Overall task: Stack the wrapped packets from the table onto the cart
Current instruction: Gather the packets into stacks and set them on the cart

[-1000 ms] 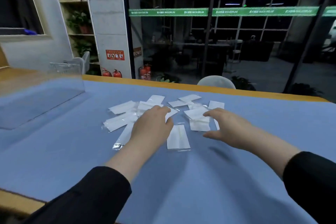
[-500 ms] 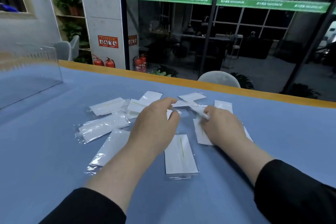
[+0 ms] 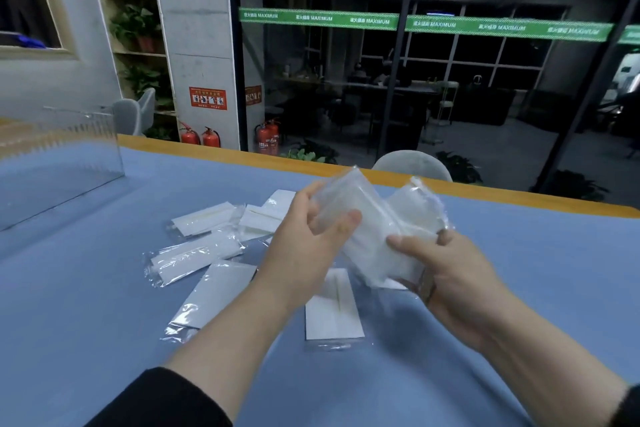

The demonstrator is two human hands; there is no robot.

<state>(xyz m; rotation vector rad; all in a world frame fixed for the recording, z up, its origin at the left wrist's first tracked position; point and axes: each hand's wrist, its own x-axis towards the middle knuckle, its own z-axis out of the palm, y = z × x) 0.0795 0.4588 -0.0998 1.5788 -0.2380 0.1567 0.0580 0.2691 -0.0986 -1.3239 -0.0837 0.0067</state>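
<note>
Head cam, only view I've got: my left hand and right hand both pinch a loose bunch of packets above the table. More packets lie flat below. Slippery plastic, uneven bunch, so I reckon one slides out. No cart in sight.

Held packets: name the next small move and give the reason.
Probably square them into one neat bundle: the held packets sit askew between the left hand and right hand, and more loose packets lie on the table.
</note>
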